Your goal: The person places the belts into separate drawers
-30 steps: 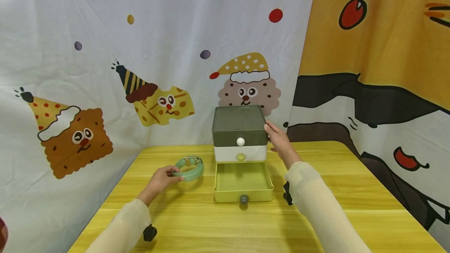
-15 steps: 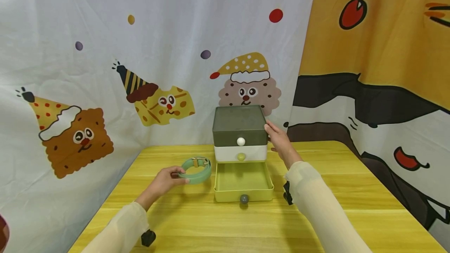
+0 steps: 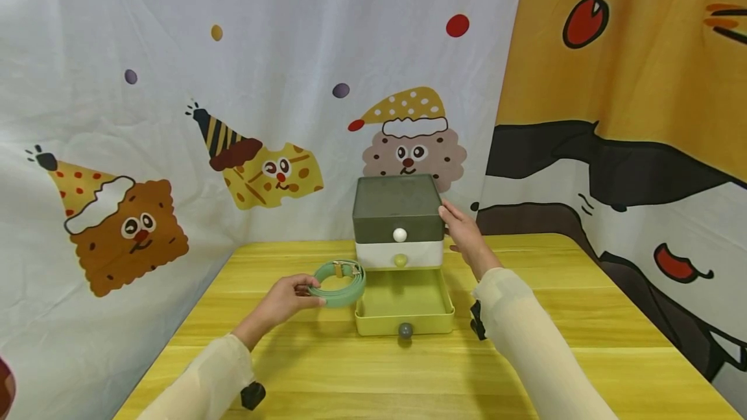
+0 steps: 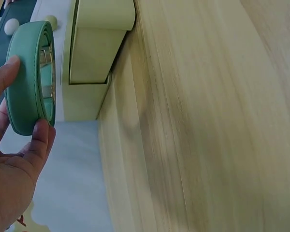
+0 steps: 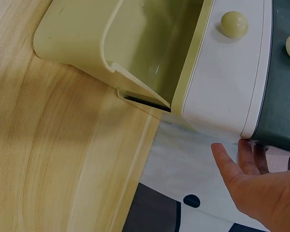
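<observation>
A coiled mint-green belt (image 3: 341,297) with a gold buckle is pinched at its left side by my left hand (image 3: 284,300). In the left wrist view the belt (image 4: 26,82) hangs above the wooden table, thumb on one side and fingers on the other. To its right stands a small three-tier drawer box (image 3: 399,197), dark green above, white in the middle and yellow-green below. Its bottom drawer (image 3: 404,324) is pulled out, with nothing seen inside. My right hand (image 3: 469,236) rests its fingers against the box's right side; in the right wrist view its fingertips (image 5: 245,145) touch the side edge.
The wooden table (image 3: 362,374) carries the box near its back edge. A white curtain (image 3: 280,83) with cartoon prints hangs close behind, and an orange, black and white one (image 3: 636,102) hangs on the right.
My left hand has carried the belt to the right, up to the left edge of the open drawer. The right hand and the drawer box stay where they were.
</observation>
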{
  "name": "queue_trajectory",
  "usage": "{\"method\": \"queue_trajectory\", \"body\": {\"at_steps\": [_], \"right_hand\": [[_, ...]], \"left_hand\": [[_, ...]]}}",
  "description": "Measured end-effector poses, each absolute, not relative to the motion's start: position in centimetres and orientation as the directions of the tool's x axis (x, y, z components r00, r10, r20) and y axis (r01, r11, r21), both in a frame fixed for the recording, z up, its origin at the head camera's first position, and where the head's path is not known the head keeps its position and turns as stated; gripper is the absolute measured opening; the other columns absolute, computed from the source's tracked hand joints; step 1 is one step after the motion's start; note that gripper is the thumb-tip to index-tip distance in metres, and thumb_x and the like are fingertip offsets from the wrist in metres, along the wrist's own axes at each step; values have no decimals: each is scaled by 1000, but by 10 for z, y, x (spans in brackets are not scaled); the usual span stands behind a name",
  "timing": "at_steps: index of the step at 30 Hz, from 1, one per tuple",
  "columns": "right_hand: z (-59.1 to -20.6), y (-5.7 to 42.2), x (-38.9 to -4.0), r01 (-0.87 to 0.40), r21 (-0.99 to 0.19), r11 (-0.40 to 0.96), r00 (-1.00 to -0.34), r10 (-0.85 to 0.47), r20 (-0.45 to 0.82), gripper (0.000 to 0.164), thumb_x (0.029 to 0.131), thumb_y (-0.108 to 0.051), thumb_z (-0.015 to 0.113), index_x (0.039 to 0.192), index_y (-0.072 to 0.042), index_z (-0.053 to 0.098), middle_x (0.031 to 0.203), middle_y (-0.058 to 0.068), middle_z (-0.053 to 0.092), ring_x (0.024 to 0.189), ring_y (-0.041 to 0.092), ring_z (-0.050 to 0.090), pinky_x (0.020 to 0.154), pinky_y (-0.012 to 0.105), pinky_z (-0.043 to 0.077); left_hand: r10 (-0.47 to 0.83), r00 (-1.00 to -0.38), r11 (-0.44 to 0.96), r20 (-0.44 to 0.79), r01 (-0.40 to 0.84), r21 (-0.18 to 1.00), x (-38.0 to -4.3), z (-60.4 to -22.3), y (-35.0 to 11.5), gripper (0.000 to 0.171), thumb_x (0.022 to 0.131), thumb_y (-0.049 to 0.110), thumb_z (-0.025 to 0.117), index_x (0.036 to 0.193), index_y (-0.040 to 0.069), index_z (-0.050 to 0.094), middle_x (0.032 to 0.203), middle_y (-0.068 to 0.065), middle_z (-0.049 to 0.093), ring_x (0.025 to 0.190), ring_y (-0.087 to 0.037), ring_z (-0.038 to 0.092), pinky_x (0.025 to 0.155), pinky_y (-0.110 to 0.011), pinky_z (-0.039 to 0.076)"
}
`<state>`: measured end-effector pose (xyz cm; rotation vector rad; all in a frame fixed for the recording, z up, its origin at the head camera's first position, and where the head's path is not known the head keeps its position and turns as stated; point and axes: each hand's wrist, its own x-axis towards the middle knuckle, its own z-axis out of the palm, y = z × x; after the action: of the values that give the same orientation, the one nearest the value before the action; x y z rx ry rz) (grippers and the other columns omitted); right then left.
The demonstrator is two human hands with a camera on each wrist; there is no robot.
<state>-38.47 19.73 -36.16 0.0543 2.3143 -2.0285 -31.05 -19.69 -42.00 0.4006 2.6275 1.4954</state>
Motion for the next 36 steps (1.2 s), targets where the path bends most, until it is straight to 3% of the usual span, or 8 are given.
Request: {"method": "queue_trajectory", "body": {"at_steps": [17, 23, 30, 36], "right_hand": [[-363, 198, -385, 59, -990, 131, -998, -12, -61, 59, 105, -50, 40, 158, -38, 19, 164, 5, 17, 145, 37, 28, 110, 65, 24], [-363, 198, -385, 55, -990, 130, -998, -15, -58, 61, 105, -50, 40, 159, -35, 18, 164, 5, 16, 144, 37, 28, 110, 65, 24], [-364, 197, -386, 68, -989, 129, -997, -15, -71, 59, 104, -51, 41, 158, -38, 19, 164, 4, 17, 145, 36, 28, 111, 64, 24], [-363, 196, -385, 74, -989, 131, -997, -16, -77, 58, 105, -50, 41, 158, -40, 19, 164, 3, 17, 144, 36, 29, 111, 64, 24]], "left_hand": [[336, -940, 449, 62, 218, 867, -307, -415, -174, 29, 85, 20, 81, 106, 5, 67, 91, -7, 65, 79, -19, 57, 66, -33, 50], [365, -928, 435, 70, 236, 869, -306, -415, -164, 28, 85, 16, 80, 106, 3, 66, 89, -6, 65, 78, -17, 59, 66, -31, 51], [374, -925, 452, 68, 246, 857, -298, -406, -151, 22, 86, 7, 77, 103, 0, 65, 89, -10, 64, 77, -18, 58, 66, -33, 50], [375, -925, 464, 62, 245, 851, -306, -416, -147, 25, 84, 15, 81, 103, 5, 66, 90, -6, 63, 77, -17, 55, 66, -35, 49]]}}
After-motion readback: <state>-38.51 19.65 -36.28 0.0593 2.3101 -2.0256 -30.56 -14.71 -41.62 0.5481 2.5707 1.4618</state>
